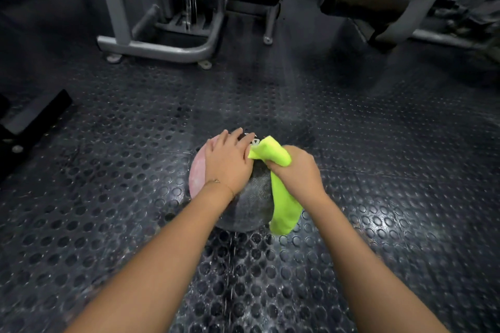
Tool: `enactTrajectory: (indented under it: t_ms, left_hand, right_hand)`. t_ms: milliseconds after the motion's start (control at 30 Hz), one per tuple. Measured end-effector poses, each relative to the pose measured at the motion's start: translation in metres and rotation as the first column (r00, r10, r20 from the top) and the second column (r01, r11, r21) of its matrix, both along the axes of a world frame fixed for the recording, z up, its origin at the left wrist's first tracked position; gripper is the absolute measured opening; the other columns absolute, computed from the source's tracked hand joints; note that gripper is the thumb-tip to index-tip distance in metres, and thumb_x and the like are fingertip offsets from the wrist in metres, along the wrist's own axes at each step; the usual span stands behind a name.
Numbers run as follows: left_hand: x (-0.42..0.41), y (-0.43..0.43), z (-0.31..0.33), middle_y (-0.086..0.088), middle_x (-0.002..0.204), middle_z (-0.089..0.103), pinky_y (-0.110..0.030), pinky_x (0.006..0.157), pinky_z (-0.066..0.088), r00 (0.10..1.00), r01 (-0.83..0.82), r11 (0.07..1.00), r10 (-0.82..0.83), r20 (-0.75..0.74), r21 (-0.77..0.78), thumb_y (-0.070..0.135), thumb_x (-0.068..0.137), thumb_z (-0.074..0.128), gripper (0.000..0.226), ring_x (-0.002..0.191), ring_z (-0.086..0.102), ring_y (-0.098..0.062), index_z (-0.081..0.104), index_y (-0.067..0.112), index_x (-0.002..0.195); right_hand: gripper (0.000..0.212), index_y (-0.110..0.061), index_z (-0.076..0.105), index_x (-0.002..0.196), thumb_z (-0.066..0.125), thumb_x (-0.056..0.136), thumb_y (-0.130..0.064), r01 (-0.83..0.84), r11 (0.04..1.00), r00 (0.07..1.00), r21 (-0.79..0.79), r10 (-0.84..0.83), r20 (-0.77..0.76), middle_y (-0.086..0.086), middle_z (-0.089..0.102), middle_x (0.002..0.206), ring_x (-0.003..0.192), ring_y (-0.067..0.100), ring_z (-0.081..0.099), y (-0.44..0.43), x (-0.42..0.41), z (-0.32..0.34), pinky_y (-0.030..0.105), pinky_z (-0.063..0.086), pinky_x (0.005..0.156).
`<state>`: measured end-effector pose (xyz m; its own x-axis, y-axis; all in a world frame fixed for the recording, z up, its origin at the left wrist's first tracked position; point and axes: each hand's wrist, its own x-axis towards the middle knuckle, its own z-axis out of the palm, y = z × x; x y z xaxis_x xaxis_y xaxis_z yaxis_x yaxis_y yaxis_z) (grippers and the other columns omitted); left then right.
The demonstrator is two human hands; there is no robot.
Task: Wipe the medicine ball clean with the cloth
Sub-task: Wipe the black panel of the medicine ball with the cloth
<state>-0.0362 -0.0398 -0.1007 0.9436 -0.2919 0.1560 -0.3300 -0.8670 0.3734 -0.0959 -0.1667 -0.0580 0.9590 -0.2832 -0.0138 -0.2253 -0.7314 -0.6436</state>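
Medicine ball (253,199), right edge: cloth (282,203) seemingly draped.

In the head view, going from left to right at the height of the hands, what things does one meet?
First the black bar at the left edge → pink side of the medicine ball → left hand → cloth → right hand.

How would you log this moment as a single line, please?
stage: wipe | left hand: flat on medicine ball | right hand: grips cloth draped on ball | ball: on studded rubber floor
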Motion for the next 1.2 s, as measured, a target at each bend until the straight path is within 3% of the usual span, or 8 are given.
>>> enactTrajectory:
  t_ms: [67, 267, 467, 600, 700, 867, 1067, 1200]
  left_hand:
    - [0.005, 0.003, 0.001, 0.008, 0.149, 0.036, -0.042, 0.114, 0.018, 1.0, -0.001, 0.999, 0.0, -0.027, -0.053, 0.03, 0.1, 0.029, 0.04, 0.142, 0.024, -0.02, 0.043, 0.036, 0.137]
    - [0.021, 0.0, 0.003, 0.01, 0.148, 0.038, -0.039, 0.114, 0.018, 0.997, 0.052, 0.998, -0.054, -0.054, -0.036, 0.032, 0.101, 0.026, 0.04, 0.141, 0.026, -0.018, 0.044, 0.036, 0.136]
    - [0.033, -0.003, 0.006, 0.012, 0.148, 0.038, -0.036, 0.115, 0.019, 0.994, 0.05, 0.997, -0.055, -0.094, -0.051, 0.03, 0.1, 0.026, 0.041, 0.14, 0.026, -0.014, 0.045, 0.037, 0.136]
    - [0.034, -0.003, 0.005, 0.011, 0.148, 0.039, -0.036, 0.113, 0.021, 0.996, 0.045, 0.997, -0.049, -0.072, -0.06, 0.029, 0.1, 0.027, 0.041, 0.139, 0.028, -0.015, 0.046, 0.036, 0.135]
    - [0.037, -0.001, 0.002, 0.01, 0.147, 0.04, -0.037, 0.114, 0.022, 0.994, 0.031, 0.998, -0.037, -0.099, -0.06, 0.03, 0.1, 0.026, 0.041, 0.138, 0.03, -0.015, 0.047, 0.035, 0.135]
    - [0.044, 0.002, 0.002, 0.011, 0.147, 0.04, -0.037, 0.115, 0.021, 0.992, 0.049, 0.996, -0.058, -0.116, -0.08, 0.03, 0.1, 0.025, 0.042, 0.138, 0.03, -0.014, 0.047, 0.035, 0.135]
    - [0.045, -0.003, -0.001, 0.009, 0.145, 0.042, -0.037, 0.114, 0.023, 0.995, 0.057, 0.995, -0.063, -0.081, -0.08, 0.03, 0.099, 0.027, 0.041, 0.136, 0.033, -0.014, 0.05, 0.035, 0.132]
    - [0.043, -0.002, 0.0, 0.008, 0.144, 0.044, -0.035, 0.112, 0.025, 0.996, 0.045, 0.995, -0.052, -0.077, -0.094, 0.028, 0.1, 0.028, 0.04, 0.135, 0.035, -0.014, 0.052, 0.034, 0.131]
  right_hand:
    - [0.016, -0.018, 0.065, 0.092, 0.064, 0.081, -0.031, -0.032, 0.999, 0.999, 0.019, 0.032, 0.009, 0.008, 0.067, 0.095, 0.093, 0.03, 0.06, -0.002, -0.008, -0.004, 0.042, 0.048, 0.08]
    - [0.013, -0.02, 0.063, 0.082, 0.065, 0.081, -0.032, -0.013, 1.0, 0.999, 0.005, 0.013, 0.036, 0.008, 0.067, 0.091, 0.09, 0.031, 0.06, -0.013, 0.017, -0.004, 0.038, 0.046, 0.074]
    - [0.025, -0.012, 0.064, 0.092, 0.068, 0.079, -0.033, 0.047, 0.997, 0.999, 0.059, -0.047, -0.01, 0.01, 0.067, 0.096, 0.094, 0.032, 0.06, -0.019, -0.025, -0.034, 0.041, 0.047, 0.08]
    - [0.019, -0.016, 0.065, 0.086, 0.066, 0.08, -0.033, 0.073, 0.997, 0.997, 0.022, -0.074, 0.038, 0.01, 0.067, 0.093, 0.09, 0.032, 0.06, -0.02, -0.004, -0.025, 0.038, 0.044, 0.075]
    - [0.013, -0.019, 0.062, 0.082, 0.065, 0.081, -0.031, 0.111, 0.99, 0.991, 0.089, -0.118, 0.069, 0.008, 0.065, 0.088, 0.087, 0.031, 0.059, -0.013, -0.002, -0.031, 0.035, 0.041, 0.07]
    - [0.022, -0.011, 0.063, 0.082, 0.067, 0.08, -0.032, 0.193, 0.962, 0.978, 0.193, -0.204, 0.038, 0.008, 0.065, 0.081, 0.081, 0.031, 0.06, -0.006, -0.039, -0.05, 0.036, 0.043, 0.067]
    - [0.023, -0.009, 0.064, 0.079, 0.063, 0.081, -0.033, 0.196, 0.966, 0.975, 0.169, -0.21, 0.068, 0.01, 0.065, 0.08, 0.079, 0.032, 0.06, -0.009, 0.011, -0.023, 0.039, 0.046, 0.07]
    - [0.021, -0.012, 0.064, 0.085, 0.063, 0.082, -0.033, 0.178, 0.974, 0.982, 0.139, -0.184, 0.032, 0.011, 0.067, 0.088, 0.084, 0.032, 0.06, 0.004, -0.014, -0.028, 0.037, 0.045, 0.07]
